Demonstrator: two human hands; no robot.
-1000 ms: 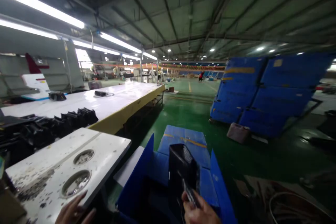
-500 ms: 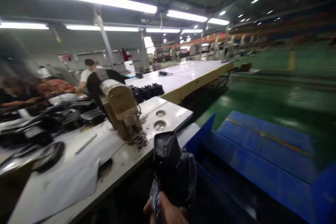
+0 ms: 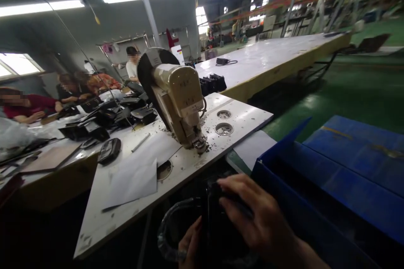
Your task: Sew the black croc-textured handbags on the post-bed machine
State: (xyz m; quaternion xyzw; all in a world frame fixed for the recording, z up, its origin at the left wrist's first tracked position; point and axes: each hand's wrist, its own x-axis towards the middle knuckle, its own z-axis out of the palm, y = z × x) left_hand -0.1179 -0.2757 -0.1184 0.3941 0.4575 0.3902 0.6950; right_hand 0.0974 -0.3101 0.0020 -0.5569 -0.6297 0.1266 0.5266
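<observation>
While both hands work below the front edge of the white sewing table (image 3: 176, 168), the right hand (image 3: 259, 218) lies over a black bag (image 3: 217, 222), fingers spread and curled on its top; the left hand (image 3: 189, 243) grips the bag's lower side, fingers closed on it. A beige sewing machine (image 3: 176, 96) stands on the table, a blue crate (image 3: 331, 193) just right of it

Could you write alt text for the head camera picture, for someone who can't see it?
Both hands, right hand above and left hand below, grip a black item below a white worktable bearing a beige sewing machine. A blue bin stands open on the right; people sit at the far left.
</observation>
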